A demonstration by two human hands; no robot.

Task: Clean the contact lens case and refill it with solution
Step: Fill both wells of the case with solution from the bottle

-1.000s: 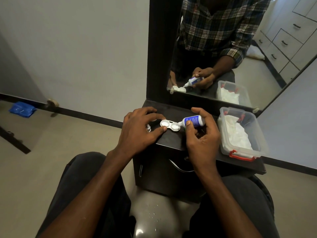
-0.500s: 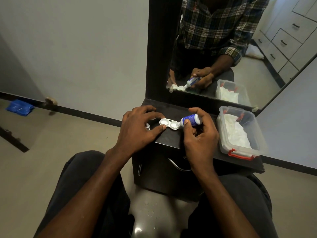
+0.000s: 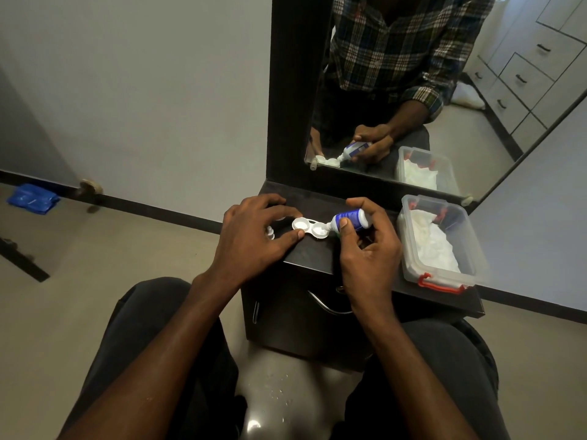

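with the left hand [image 3: 254,236] still pinching the white twin-well plastic lens case [image 3: 308,228] on the dark surface [image 3: 313,255], the right hand [image 3: 365,249] keeps gripping the tilted blue-labelled solution bottle [image 3: 348,219], nozzle unchanged at the right well.

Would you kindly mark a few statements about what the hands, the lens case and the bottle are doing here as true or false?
1. The right hand holds the solution bottle tipped, its nozzle over the case's right well. True.
2. The left hand is lifted clear of the lens case. False: its thumb and a fingertip hold the case steady on the dark cabinet top.
3. Both wells of the case are capped. False: both are open.
4. A clear plastic box with red clips sits to the right of the hands. True.
5. The box is empty. False: something white lies inside it.
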